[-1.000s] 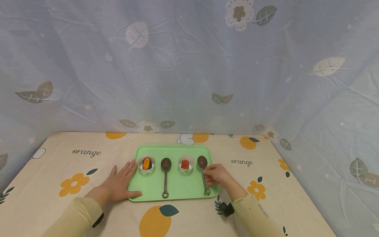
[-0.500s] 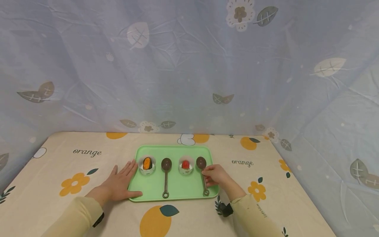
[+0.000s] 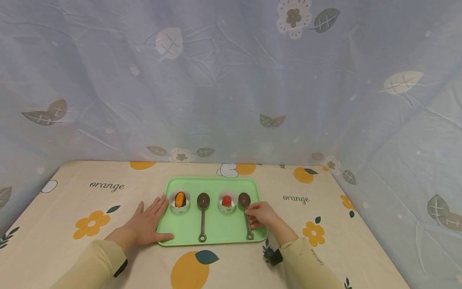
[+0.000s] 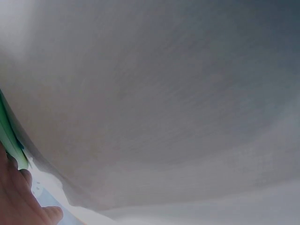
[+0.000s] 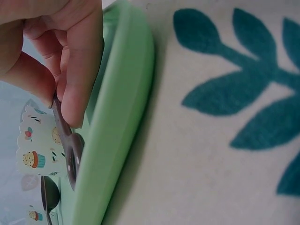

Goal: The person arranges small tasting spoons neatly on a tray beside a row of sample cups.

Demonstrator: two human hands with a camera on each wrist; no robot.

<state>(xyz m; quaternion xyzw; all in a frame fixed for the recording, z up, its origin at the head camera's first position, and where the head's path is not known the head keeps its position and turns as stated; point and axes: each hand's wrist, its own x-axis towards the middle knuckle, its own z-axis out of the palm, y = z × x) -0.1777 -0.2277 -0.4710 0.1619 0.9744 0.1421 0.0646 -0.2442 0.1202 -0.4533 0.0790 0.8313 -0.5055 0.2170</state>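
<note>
A light green tray (image 3: 220, 237) lies on the table, bearing two dark brown spoons and two small paper cups. My right hand (image 3: 263, 213) pinches the handle of the right spoon (image 3: 244, 199) between thumb and fingers; the right wrist view shows the handle's looped end (image 5: 74, 161) just inside the tray rim. My left hand (image 3: 146, 222) lies flat with fingers spread at the tray's left edge, thumb over its front corner. The other spoon (image 3: 203, 200) lies between the left cup (image 3: 179, 209), holding an orange-topped sushi piece (image 3: 179, 199), and the right cup (image 3: 226, 209), holding a red-topped piece (image 3: 226, 200).
The table is covered with a cream cloth (image 3: 133, 265) printed with oranges, flowers and leaves. A pale blue-grey patterned curtain (image 3: 216, 100) hangs behind the table and along its sides. A black wrist strap part (image 3: 275, 257) shows at the right sleeve.
My right hand has shifted the right spoon slightly left and down on the tray, a little closer to the red-topped cup. The left hand keeps its place at the tray's edge.
</note>
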